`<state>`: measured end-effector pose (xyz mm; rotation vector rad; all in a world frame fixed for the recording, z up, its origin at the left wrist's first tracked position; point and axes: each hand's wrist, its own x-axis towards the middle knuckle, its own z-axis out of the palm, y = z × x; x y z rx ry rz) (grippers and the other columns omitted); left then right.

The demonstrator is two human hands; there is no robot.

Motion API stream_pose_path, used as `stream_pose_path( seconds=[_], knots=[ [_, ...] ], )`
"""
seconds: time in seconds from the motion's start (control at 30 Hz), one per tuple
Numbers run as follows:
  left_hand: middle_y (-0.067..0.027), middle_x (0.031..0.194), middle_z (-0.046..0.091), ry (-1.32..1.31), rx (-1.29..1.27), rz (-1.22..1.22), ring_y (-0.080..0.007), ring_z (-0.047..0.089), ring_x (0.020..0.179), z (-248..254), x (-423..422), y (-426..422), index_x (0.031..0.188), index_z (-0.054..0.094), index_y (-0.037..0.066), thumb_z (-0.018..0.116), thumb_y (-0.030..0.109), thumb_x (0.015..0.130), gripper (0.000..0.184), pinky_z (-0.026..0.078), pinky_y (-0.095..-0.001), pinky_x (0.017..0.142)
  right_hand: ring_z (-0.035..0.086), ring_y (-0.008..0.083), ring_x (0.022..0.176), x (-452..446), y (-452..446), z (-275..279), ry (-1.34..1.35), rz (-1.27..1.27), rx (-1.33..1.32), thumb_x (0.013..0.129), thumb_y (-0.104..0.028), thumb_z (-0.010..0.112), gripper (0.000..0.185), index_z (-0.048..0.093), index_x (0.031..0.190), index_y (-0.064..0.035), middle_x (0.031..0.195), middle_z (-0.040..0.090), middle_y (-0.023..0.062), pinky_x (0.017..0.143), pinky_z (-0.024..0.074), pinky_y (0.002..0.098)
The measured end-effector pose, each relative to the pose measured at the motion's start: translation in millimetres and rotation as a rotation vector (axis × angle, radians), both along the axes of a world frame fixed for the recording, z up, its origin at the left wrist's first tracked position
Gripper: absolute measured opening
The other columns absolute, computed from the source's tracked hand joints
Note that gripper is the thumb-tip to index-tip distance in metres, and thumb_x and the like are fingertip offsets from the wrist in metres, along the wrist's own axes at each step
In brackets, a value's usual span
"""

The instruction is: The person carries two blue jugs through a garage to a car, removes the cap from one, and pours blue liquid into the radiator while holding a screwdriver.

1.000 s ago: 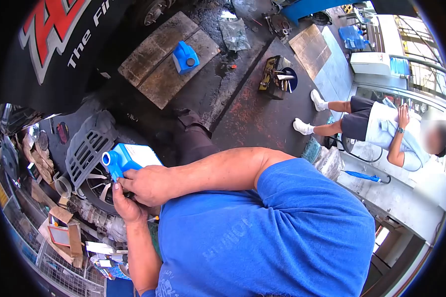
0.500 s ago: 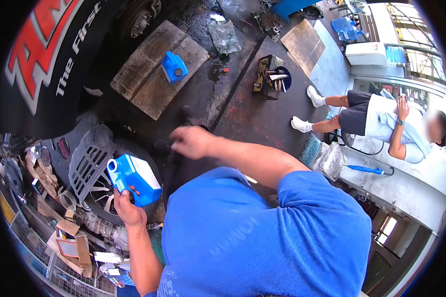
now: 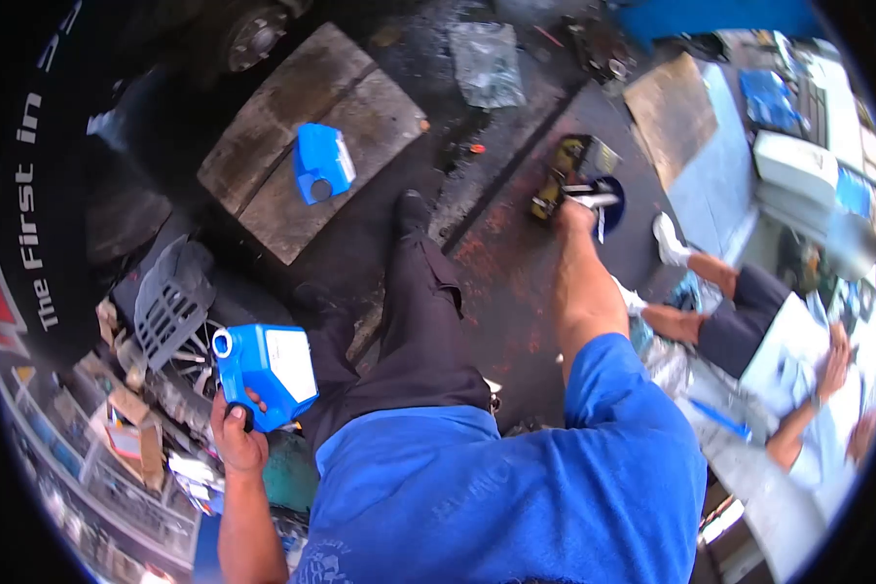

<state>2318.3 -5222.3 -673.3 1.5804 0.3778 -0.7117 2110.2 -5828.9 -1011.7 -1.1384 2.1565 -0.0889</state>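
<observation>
My left hand is closed round a blue plastic jug with a white label; its mouth is uncapped and faces left. A black cap shows by the fingers of that hand. My right arm is stretched forward, and my right hand is at a dark, yellowish tool container on the floor. Light-coloured tools stick out beside the hand. Its fingers are small and partly hidden, so their grip is unclear. A second blue jug, with a dark cap, rests on wooden boards.
A person in dark shorts is at the right. A wheel and grey plastic grille lie at the left, near cluttered boxes. A clear plastic bag lies on the dark floor ahead.
My right hand has moved forward and right, from in front of my body to the tool container. The left hand still holds the jug. My view has shifted, showing my legs.
</observation>
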Motion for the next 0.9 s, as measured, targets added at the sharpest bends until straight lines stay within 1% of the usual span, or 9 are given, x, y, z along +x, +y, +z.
stream_pose_path(
  seconds=[0.1,0.13,0.2,0.33,0.47,0.53,0.63,0.77,0.9],
  knots=[
    [-0.0087,0.096,0.061,0.008,0.025,0.017,-0.0184,0.059,0.086,-11.2,4.9,-41.4,0.115,0.059,-0.001,0.063,0.027,0.085,0.041,0.050,-0.0317,0.077,0.056,0.0181,0.058,-32.6,-49.7,-54.6,-0.472,-0.082,0.128,0.098,-0.022,0.058,0.025,0.059,0.118,-0.0080,0.077,0.056,0.0043,0.047,0.0444,0.0322],
    [-0.0081,0.097,0.061,-0.001,0.025,0.005,-0.0177,0.059,0.087,-16.8,4.6,-48.4,0.117,0.059,-0.001,0.064,0.028,0.085,0.044,0.050,-0.0315,0.077,0.057,0.0178,0.062,-3.2,-37.4,-25.6,-0.373,-0.206,0.097,0.099,-0.021,0.056,0.022,0.059,0.117,-0.0089,0.083,0.058,0.0053,0.049,0.0456,0.0301],
    [-0.0066,0.099,0.061,-0.055,0.067,-0.176,-0.0158,0.059,0.089,-27.5,13.2,-59.8,0.124,0.057,-0.002,0.066,0.027,0.086,0.048,0.050,-0.0309,0.080,0.059,0.0188,0.066,-16.0,-62.8,-61.0,-0.448,-0.161,0.111,0.100,-0.022,0.056,0.018,0.059,0.114,-0.0108,0.088,0.060,0.0067,0.054,0.0490,0.0300],
    [-0.0050,0.104,0.062,-0.049,0.133,-0.251,-0.0127,0.058,0.092,-34.1,20.3,-93.3,0.134,0.052,-0.006,0.068,0.018,0.083,0.058,0.049,-0.0294,0.085,0.059,0.0181,0.067,-17.9,-90.0,-93.8,-0.394,-0.246,0.099,0.101,-0.027,0.060,0.020,0.060,0.110,-0.0098,0.089,0.061,0.0061,0.055,0.0501,0.0293],
    [-0.0074,0.107,0.064,-0.094,0.217,-0.402,-0.0164,0.061,0.097,-38.9,27.1,-110.8,0.135,0.051,-0.007,0.069,0.013,0.078,0.063,0.049,-0.0321,0.091,0.054,0.0122,0.055,-14.5,-100.9,-106.2,-0.371,-0.360,0.119,0.102,-0.039,0.060,0.027,0.063,0.098,-0.0120,0.072,0.058,0.0001,0.045,0.0448,0.0226],
    [-0.0106,0.108,0.065,-0.126,0.265,-0.500,-0.0199,0.064,0.100,-39.0,31.2,-116.8,0.134,0.052,-0.007,0.070,0.012,0.075,0.065,0.050,-0.0339,0.093,0.053,0.0123,0.050,-9.0,-102.9,-89.6,-0.435,-0.368,0.281,0.101,-0.013,0.046,0.012,0.058,0.103,-0.0118,0.074,0.057,0.0021,0.040,0.0433,0.0220],
    [-0.0207,0.111,0.068,-0.207,0.343,-0.656,-0.0314,0.069,0.104,-39.0,36.9,-117.0,0.132,0.054,-0.006,0.072,0.012,0.070,0.067,0.052,-0.0381,0.094,0.052,0.0115,0.051,-29.8,-116.3,-103.7,-0.615,-0.512,0.300,0.102,-0.008,0.036,0.020,0.055,0.098,-0.0096,0.072,0.057,0.0029,0.041,0.0410,0.0186],
    [-0.0236,0.114,0.067,-0.225,0.339,-0.698,-0.0365,0.068,0.107,-28.3,38.9,-115.4,0.131,0.055,-0.007,0.073,0.014,0.069,0.068,0.051,-0.0400,0.096,0.053,0.0113,0.052,-58.2,-134.4,-92.9,-0.949,-0.429,0.411,0.101,-0.005,0.032,0.023,0.054,0.097,-0.0056,0.071,0.056,0.0041,0.044,0.0462,0.0182],
    [-0.0247,0.115,0.066,-0.376,0.305,-0.765,-0.0383,0.068,0.106,-21.8,35.7,-98.0,0.129,0.055,-0.008,0.074,0.017,0.067,0.070,0.052,-0.0409,0.096,0.057,0.0116,0.058,-47.2,-134.8,-53.8,-0.891,-0.494,0.395,0.104,-0.008,0.031,0.023,0.053,0.095,-0.0035,0.074,0.059,0.0063,0.053,0.0556,0.0203]
  ],
)
